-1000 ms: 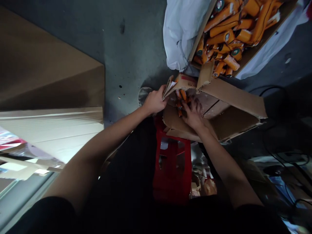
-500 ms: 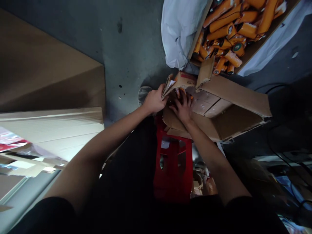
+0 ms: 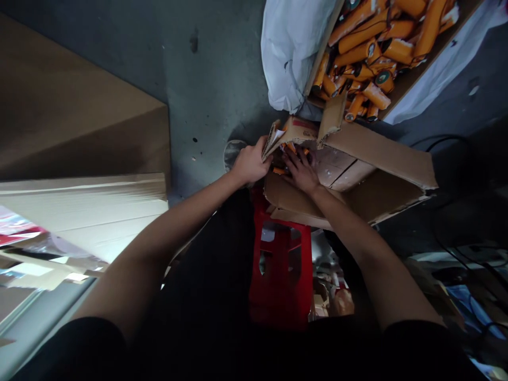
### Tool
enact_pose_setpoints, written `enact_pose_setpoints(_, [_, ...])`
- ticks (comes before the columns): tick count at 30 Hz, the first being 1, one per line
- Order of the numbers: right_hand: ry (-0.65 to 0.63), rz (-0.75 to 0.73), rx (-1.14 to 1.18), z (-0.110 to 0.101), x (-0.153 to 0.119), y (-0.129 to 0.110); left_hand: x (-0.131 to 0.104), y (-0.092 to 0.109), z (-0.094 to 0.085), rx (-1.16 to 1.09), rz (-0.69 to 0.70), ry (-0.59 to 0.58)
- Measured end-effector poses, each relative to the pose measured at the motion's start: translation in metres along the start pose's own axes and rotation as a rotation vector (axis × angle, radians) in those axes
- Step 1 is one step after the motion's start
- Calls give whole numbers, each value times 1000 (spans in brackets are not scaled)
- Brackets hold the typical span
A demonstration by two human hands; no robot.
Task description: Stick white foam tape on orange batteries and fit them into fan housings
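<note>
Our left hand [image 3: 249, 163] grips the cardboard box's [image 3: 373, 159] torn flap [image 3: 291, 132]; our right hand [image 3: 301, 170], fingers spread, presses on orange tubes [image 3: 283, 159] inside.

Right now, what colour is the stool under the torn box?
Red stool, seen best in the head view, below the torn cardboard box.

hands [image 3: 278, 166] in open carton [image 3: 377, 153] on stool [image 3: 281, 264] | tube box [image 3: 413, 79] behind | big cartons [image 3: 79, 159] left
</note>
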State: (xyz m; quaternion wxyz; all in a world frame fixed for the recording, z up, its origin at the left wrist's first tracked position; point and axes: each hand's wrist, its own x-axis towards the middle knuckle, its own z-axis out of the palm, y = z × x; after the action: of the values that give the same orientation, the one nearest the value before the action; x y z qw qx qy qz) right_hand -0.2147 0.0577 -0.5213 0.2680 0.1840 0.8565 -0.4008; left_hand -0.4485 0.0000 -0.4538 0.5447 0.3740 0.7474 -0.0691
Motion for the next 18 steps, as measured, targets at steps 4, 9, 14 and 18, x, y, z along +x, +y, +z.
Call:
enact_pose_setpoints(4, [17,58,-10,0,15,-17,1,-2,2,15,-6,5])
enact_pose_setpoints(9, [58,233,24,2,23,-30,1,-2,4,7,-26,24])
enact_pose_setpoints(14, [111,219,58,7,21,-28,1,-1,5,-14,-28,52])
enact_pose_setpoints(18, [147,278,96,11,20,-29,1,-4,5,-27,-41,40])
